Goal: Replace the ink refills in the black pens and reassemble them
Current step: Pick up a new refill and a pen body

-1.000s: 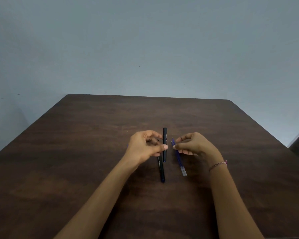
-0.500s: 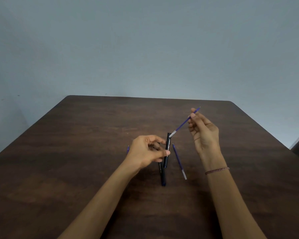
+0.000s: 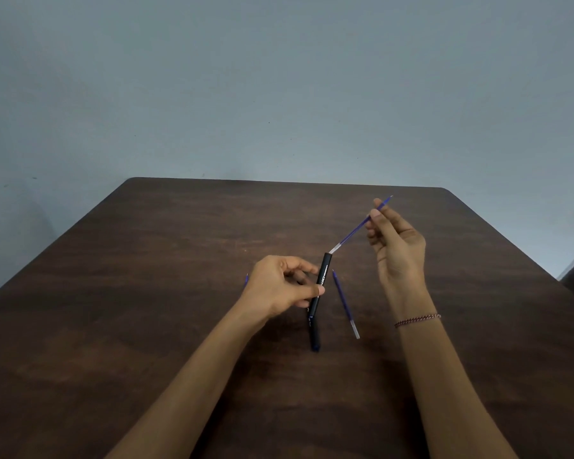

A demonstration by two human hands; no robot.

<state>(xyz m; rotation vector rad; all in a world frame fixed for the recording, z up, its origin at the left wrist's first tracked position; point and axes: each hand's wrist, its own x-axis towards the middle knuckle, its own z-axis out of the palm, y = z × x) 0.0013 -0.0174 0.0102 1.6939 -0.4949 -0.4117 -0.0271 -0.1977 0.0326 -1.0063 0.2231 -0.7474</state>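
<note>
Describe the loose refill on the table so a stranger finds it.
On the dark table, look near the middle. The loose refill lies flat, untouched, right of the black pen lying there; another blue refill is raised in the right hand.

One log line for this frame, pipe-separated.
left hand: grips black pen barrel, tilted | right hand: pinches blue refill, clear end at barrel mouth | table: spare refill, second black pen

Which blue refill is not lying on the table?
The refill the right hand pinches, its clear end at the held black barrel; the other refill lies on the table.
</note>
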